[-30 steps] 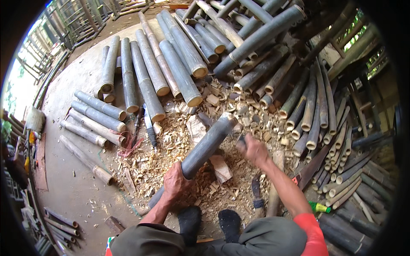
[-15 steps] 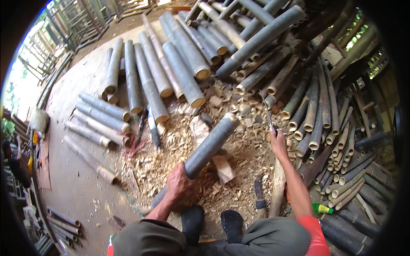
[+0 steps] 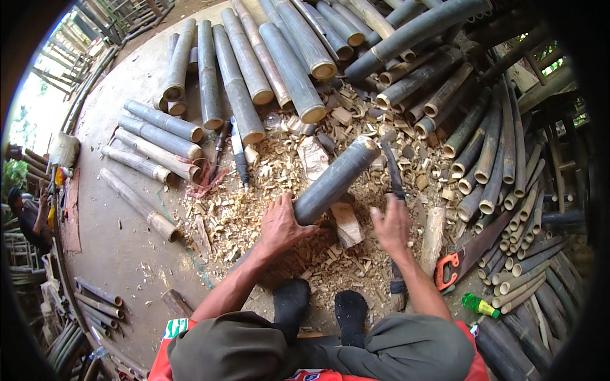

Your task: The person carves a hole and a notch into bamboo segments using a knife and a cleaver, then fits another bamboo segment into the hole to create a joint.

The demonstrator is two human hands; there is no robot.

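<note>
My left hand (image 3: pixel 283 222) is wrapped round a dark grey bamboo tube (image 3: pixel 337 181) that slants up and away to the right. Its cut far end is pale, and its lower part passes behind my hand and forearm. A pale wooden block (image 3: pixel 347 225) lies beside the tube, partly under it. My right hand (image 3: pixel 393 227) has its fingers apart, with nothing seen in its grasp. Just beyond the fingertips is a dark-bladed machete (image 3: pixel 392 166) over the wood chips. A second blade with a wooden handle (image 3: pixel 398 287) lies by my right forearm, partly hidden.
Wood chips (image 3: pixel 229 219) cover the ground. Cut bamboo tubes (image 3: pixel 295 73) are stacked ahead, with thinner poles (image 3: pixel 518 270) at right. An orange-handled saw (image 3: pixel 447 270) and green bottle (image 3: pixel 480 305) lie by my right knee. Another person (image 3: pixel 33 219) is at far left.
My right hand has let go of the machete and drawn back toward me. My left hand still grips the tube. The view has shifted, and the saw now shows.
</note>
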